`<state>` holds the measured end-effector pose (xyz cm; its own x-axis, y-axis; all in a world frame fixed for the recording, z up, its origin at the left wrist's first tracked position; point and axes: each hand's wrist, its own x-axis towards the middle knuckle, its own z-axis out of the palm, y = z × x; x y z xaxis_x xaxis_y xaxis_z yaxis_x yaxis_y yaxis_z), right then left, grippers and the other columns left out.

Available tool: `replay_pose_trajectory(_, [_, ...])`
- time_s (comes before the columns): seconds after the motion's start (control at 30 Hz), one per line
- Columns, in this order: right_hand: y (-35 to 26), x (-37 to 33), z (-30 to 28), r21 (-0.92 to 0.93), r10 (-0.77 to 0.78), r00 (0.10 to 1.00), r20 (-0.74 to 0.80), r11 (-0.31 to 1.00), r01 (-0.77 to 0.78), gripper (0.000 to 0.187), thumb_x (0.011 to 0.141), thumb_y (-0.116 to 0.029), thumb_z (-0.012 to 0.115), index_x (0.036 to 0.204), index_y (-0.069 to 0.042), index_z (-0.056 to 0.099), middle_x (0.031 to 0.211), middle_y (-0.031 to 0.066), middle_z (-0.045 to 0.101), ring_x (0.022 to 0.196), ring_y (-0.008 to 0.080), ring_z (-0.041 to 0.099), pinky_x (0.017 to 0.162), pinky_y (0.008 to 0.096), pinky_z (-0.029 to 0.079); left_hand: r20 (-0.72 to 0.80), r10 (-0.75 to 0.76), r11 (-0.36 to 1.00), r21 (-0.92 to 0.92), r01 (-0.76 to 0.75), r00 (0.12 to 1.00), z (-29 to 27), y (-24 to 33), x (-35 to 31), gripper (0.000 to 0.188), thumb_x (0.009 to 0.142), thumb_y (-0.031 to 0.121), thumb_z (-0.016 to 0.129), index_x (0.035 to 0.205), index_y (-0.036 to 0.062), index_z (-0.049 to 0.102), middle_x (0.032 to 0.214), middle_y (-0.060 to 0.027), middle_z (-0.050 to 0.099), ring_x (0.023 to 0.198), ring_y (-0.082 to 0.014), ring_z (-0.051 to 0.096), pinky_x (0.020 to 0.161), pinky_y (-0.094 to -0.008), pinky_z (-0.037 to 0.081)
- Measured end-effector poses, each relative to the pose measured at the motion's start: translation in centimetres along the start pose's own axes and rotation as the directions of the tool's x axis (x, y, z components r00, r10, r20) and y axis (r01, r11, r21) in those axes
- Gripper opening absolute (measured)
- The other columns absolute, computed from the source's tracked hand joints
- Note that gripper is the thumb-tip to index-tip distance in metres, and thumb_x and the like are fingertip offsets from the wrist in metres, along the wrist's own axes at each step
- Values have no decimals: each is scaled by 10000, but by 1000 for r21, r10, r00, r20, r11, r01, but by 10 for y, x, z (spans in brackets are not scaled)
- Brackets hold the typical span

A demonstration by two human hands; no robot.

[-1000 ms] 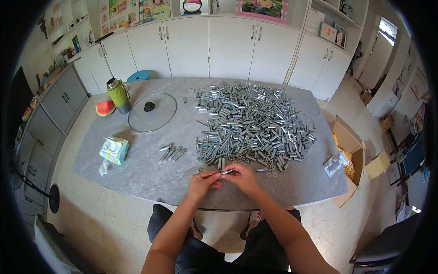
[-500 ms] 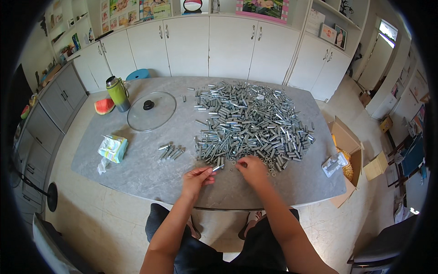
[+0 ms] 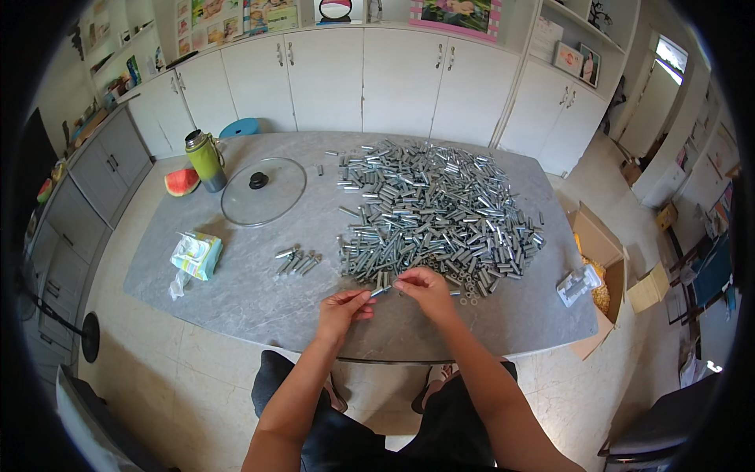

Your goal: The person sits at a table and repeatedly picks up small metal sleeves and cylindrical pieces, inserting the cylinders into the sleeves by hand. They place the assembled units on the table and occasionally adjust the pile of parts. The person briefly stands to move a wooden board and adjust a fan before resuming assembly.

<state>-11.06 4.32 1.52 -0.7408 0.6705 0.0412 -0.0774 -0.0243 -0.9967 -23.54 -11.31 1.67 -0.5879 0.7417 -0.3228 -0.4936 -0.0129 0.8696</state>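
Between the fingertips of my left hand (image 3: 344,311) is a short silvery metal sleeve (image 3: 379,291), its far end pointing right. My right hand (image 3: 425,291) is pinched closed just beside that end; whatever its fingertips hold is too small to make out. Directly beyond both hands spreads a big heap of similar metal sleeves (image 3: 440,212). Small washers (image 3: 470,288) lie loose at the heap's near edge, right of my right hand. A small separate group of metal fasteners (image 3: 299,261) lies to the left, several side by side.
On the grey table (image 3: 252,307) stand a green flask (image 3: 206,164), a watermelon piece (image 3: 181,182), a glass lid (image 3: 263,200) and a wipes pack (image 3: 197,256). A clear plastic package (image 3: 578,285) lies at the right edge, beside an open cardboard box (image 3: 613,267).
My right hand has moved left from the washers to the end of the sleeve. My left hand keeps its grip on the sleeve, nearly in place.
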Motion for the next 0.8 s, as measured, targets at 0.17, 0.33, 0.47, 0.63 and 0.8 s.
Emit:
replay_pose_trajectory(0.17, [-2,-5,-2,30,20,994,106,999,-23,144,806,-57,661,942,-8,661,896,54,652,779,94,590,716,207,465,18,-27,999,20,26,999,3,2,-2,190,823,101,657,951,-40,645,834,-131,670,654,-152,629,603,-253,552])
replay_pose_trajectory(0.33, [-10,-12,6,-245,-94,994,62,964,107,138,797,-91,677,921,-29,684,865,22,649,725,72,564,658,197,440,9,-64,998,-13,65,998,3,1,-3,188,822,106,661,938,-41,648,834,-139,668,660,-159,632,603,-255,552])
replay_pose_trajectory(0.47, [-8,-13,12,-397,-232,969,79,885,244,112,788,-106,683,882,-44,688,803,13,649,650,57,537,586,201,427,20,-64,998,-24,65,998,0,-1,-1,188,825,106,657,944,-39,648,838,-138,667,665,-161,632,607,-259,553])
replay_pose_trajectory(0.63, [6,-9,9,-181,-119,991,54,975,127,108,810,-88,655,899,-29,672,840,4,638,683,53,539,609,197,426,62,-49,999,-1,49,997,5,0,-3,199,831,99,648,982,-31,642,855,-133,666,688,-160,632,621,-262,553])
replay_pose_trajectory(0.8, [6,-5,7,-75,-75,997,-35,995,72,122,806,-111,664,903,-37,666,840,13,628,724,88,563,659,215,443,45,24,996,-84,-20,999,3,-3,1,194,841,81,630,1008,-17,637,879,-121,667,703,-155,630,646,-269,556])
